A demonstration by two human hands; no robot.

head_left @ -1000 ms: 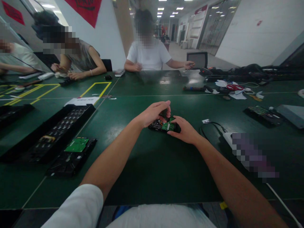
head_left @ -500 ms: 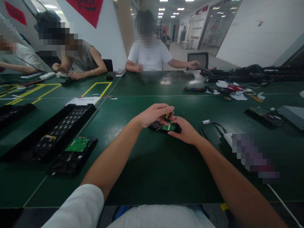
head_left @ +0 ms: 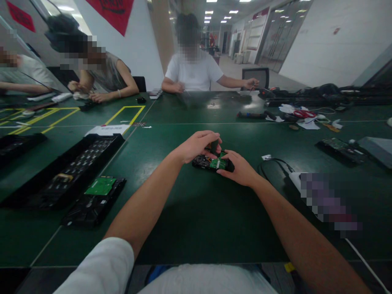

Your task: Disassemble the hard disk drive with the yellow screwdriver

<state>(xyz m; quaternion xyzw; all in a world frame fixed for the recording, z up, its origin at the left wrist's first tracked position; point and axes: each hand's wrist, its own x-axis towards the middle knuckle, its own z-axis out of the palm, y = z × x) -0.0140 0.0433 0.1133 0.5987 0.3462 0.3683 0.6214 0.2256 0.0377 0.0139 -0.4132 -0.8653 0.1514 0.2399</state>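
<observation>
A hard drive (head_left: 207,162) with a black body and a green circuit board lies on the green table in front of me. My right hand (head_left: 240,167) grips its right end, thumb at the near edge and fingers at the far edge. Above the board, my left hand (head_left: 203,145) is closed around the dark handle of a short screwdriver (head_left: 215,147). Its tip is hidden by the fingers, so whether it touches a screw cannot be seen. Another hard drive (head_left: 99,186), green board up, rests to the left of my left forearm.
A long black tray (head_left: 110,143) stands at the left. A cable runs to a white blurred device (head_left: 301,185) on the right. Beyond it lie another circuit-board unit (head_left: 339,149) and a grey box (head_left: 378,151). Across the table sit several people, one in a white shirt (head_left: 194,73).
My left hand has rolled slightly around the screwdriver and risen a little; the yellow on its handle no longer shows. My right hand and the hard drive stay in place.
</observation>
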